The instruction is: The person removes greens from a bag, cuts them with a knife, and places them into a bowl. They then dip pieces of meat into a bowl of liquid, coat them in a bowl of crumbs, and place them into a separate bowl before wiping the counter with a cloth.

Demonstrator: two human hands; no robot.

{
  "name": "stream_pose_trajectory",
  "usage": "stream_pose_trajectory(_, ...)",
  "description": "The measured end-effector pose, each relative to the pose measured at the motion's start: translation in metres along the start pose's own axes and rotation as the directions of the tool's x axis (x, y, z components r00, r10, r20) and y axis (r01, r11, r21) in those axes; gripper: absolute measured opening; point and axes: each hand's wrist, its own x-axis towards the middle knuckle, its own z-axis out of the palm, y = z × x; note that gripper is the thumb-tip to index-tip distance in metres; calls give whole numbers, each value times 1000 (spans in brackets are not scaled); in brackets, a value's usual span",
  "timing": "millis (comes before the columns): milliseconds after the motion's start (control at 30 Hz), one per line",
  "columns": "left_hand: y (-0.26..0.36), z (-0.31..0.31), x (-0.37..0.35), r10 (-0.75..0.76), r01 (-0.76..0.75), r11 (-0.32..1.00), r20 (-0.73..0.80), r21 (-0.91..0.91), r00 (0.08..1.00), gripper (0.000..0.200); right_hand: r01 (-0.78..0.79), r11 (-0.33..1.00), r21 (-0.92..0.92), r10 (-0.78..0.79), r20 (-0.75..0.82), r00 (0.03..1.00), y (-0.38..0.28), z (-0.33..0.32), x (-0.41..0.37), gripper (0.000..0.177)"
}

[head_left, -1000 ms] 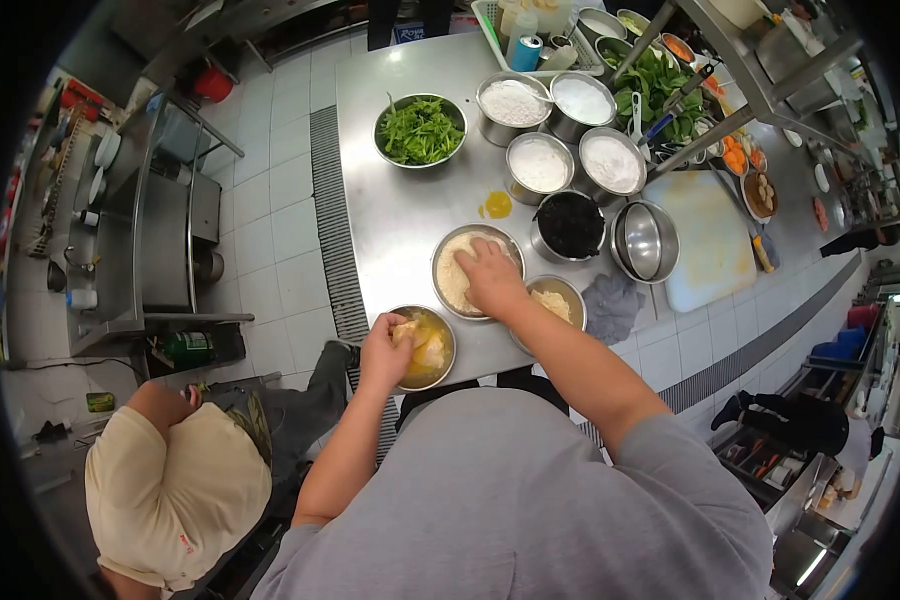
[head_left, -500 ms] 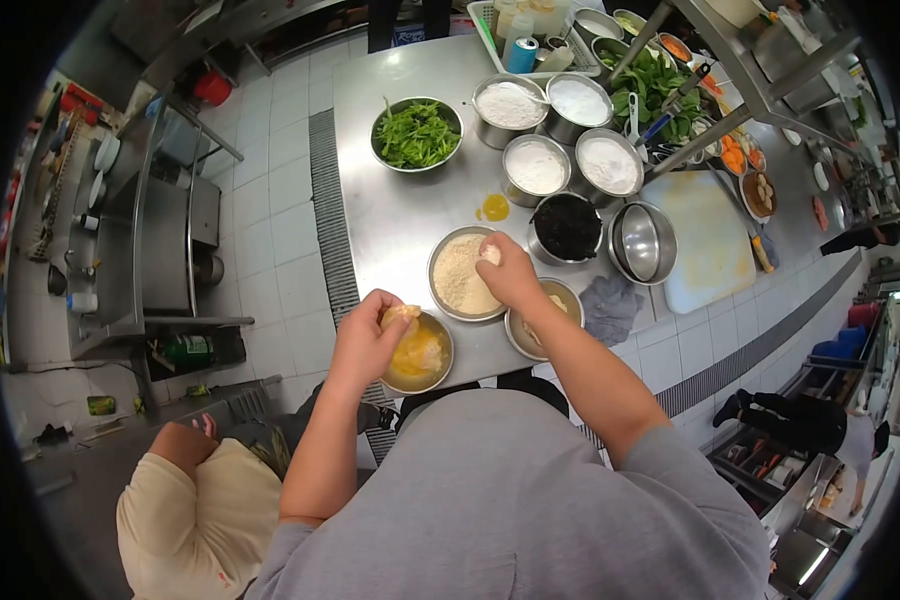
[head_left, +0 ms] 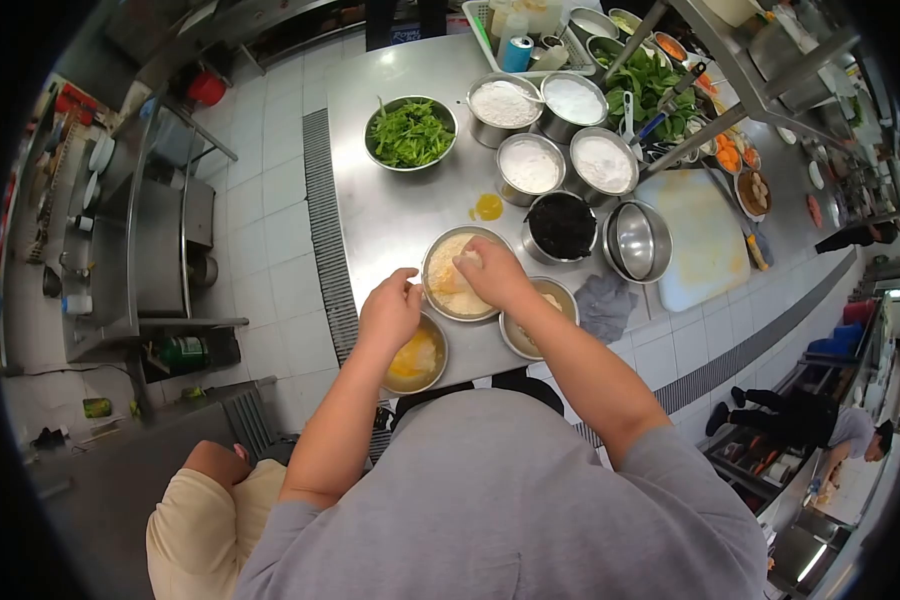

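Observation:
My right hand (head_left: 492,274) is in the bowl of pale breadcrumbs (head_left: 452,250), fingers drawn together around some crumbs. A yellow, egg-wet piece (head_left: 447,281) lies on the crumbs beside those fingers, partly hidden. Between this bowl and the bowl of beaten egg (head_left: 416,365) hovers my left hand (head_left: 390,308), thumb and fingers a little apart with nothing seen between them. In the egg sits a pale piece (head_left: 423,352). Under my right forearm stands a third metal bowl (head_left: 562,312), its pale contents partly covered.
Beyond are a bowl of cut greens (head_left: 411,135), several pots of white powder (head_left: 530,165) and a pot of dark stuff (head_left: 560,226). To the right are nested steel bowls (head_left: 638,242), a grey cloth (head_left: 607,308) and a cutting board (head_left: 698,240). A person in cream (head_left: 205,520) is close at lower left.
The egg-coated piece has left my left hand and now lies in the crumbs. My left hand has moved up toward the crumb bowl; my right hand has shifted left and lower into it.

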Motion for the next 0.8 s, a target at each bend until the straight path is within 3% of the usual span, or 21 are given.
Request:
stream_pose_trajectory(133,-34,-1,-29,-29,27,997,-29,-74,999,27,144,982,-123,-139,46,989,-1,25,-6,34)
stream_pose_trajectory(200,-51,6,-42,-32,27,994,-46,-105,998,26,333,892,-305,-293,171,941,16,47,-9,28)
stream_pose_trajectory(267,-61,7,-52,-30,21,991,-69,-132,997,25,312,895,-319,-267,179,947,-4,38,-12,23)
stream_pose_trajectory(333,-69,8,-63,-21,21,999,4,-26,1000,24,296,897,-329,-242,195,951,-13,34,-11,20)
stream_pose_trajectory(367,-73,10,-66,-31,31,999,-3,-29,1000,24,319,875,-365,-307,94,947,-10,29,-9,23)
stream_pose_trajectory(400,-76,14,-70,45,-47,997,38,67,998,26,336,852,-401,-370,-7,929,-6,24,-8,28)
stream_pose_trajectory(433,-79,18,-73,119,-132,978,88,159,989,30,341,850,-401,-373,-1,928,1,25,-6,28)
stream_pose_trajectory(533,-80,35,-77,229,-253,946,132,205,964,36,223,836,-501,-186,123,975,13,22,10,38)
stream_pose_trajectory(667,-80,43,-67,204,-239,927,146,289,968,40,166,912,-376,-92,209,974,7,14,12,36)
stream_pose_trajectory(733,-78,40,-63,75,-137,955,234,264,969,41,230,877,-422,-200,114,973,-5,5,5,32)
stream_pose_trajectory(800,-82,45,-62,62,-113,964,208,241,976,42,319,856,-406,-286,142,948,-18,-4,-9,29)
